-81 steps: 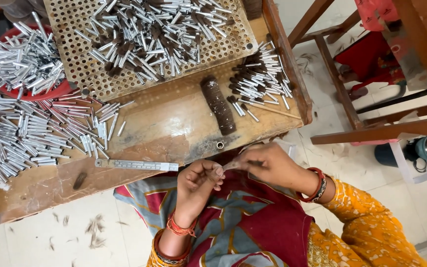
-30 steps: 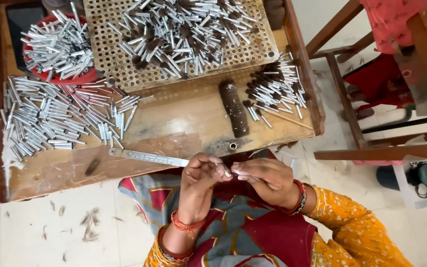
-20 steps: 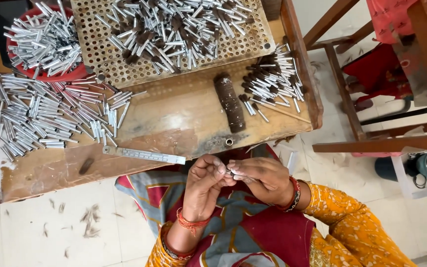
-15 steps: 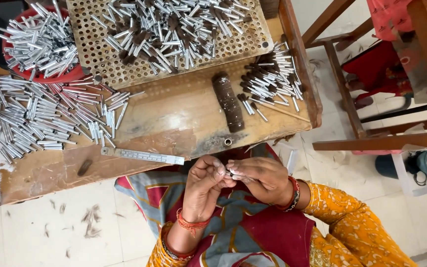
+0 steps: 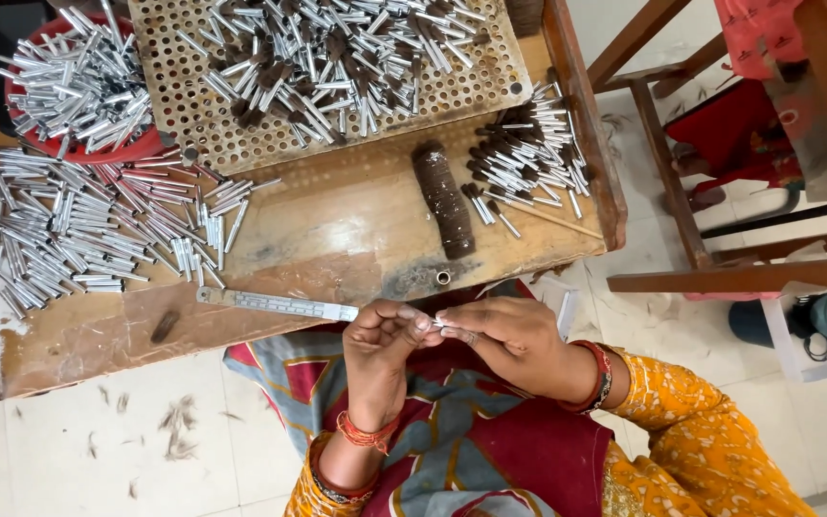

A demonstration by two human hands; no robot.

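Small metal tube (image 5: 437,323) pinched between fingers of left hand (image 5: 380,349) and right hand (image 5: 509,340); light, stiff, likely slippery, best gripped at both ends

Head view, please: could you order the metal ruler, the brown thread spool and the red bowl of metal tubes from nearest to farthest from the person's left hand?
1. Metal ruler: just beside the left hand, along the board's near edge.
2. Brown thread spool: on the board, beyond the hands.
3. Red bowl of metal tubes: at the far left corner.
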